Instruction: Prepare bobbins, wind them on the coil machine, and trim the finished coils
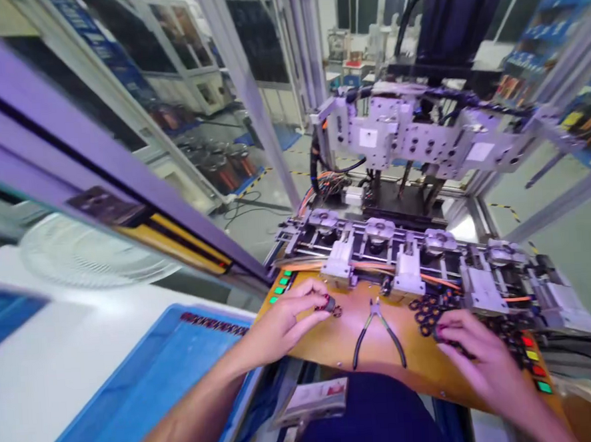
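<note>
My left hand [286, 321] rests on the orange-brown work board [343, 341] and pinches a small dark ring core [329, 305] between thumb and fingers. My right hand [476, 353] lies palm down over a scatter of several dark ring cores [431, 309], fingers curled onto them; what is under the fingers is hidden. Black-handled pliers [377, 333] lie on the board between the two hands. Behind the board runs a machine fixture [402, 254] with a row of round metal nests.
A blue tray [150, 383] with a row of dark cores [214, 324] sits at my left on a white table. Green buttons [281, 285] and coloured buttons [534, 360] flank the board. A white fan guard [92, 253] and a machine head [420, 130] stand behind.
</note>
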Available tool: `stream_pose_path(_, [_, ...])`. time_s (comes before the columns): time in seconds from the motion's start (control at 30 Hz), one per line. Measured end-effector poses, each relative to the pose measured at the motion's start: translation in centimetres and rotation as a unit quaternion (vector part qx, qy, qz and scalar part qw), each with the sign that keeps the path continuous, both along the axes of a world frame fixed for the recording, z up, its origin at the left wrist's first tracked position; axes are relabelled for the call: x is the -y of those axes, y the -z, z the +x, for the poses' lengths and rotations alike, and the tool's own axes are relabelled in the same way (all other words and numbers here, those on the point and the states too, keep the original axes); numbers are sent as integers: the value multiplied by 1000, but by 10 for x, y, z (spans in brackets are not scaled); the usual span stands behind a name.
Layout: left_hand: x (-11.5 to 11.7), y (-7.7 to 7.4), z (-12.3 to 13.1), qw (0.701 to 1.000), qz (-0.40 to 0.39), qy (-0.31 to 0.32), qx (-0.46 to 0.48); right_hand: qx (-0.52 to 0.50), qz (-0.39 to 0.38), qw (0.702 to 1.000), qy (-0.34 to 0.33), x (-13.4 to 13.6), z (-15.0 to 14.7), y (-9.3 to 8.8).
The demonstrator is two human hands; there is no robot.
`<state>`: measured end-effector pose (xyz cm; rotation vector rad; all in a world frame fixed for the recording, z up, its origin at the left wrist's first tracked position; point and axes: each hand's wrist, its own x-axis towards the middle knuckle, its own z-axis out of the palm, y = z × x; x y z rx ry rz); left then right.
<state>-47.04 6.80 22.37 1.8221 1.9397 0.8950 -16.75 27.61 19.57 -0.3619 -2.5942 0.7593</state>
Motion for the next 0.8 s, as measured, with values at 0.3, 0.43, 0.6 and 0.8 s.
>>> stream_pose_path(0.3, [53, 145, 5, 987, -2, -145, -74, 22, 65, 994, -91, 111, -143, 108])
stream_pose_path(0.43, [64, 147, 17, 977, 55, -191, -74, 29, 100, 994, -16, 88, -91, 103])
stream_pose_path(0.6, [91, 142, 31, 955, 105, -268, -70, 54, 122, 979, 151, 37, 5, 108])
stream_pose_path(0.8, [80, 117, 37, 960, 115, -252, -41, 64, 70, 978, 187, 20, 13, 122])
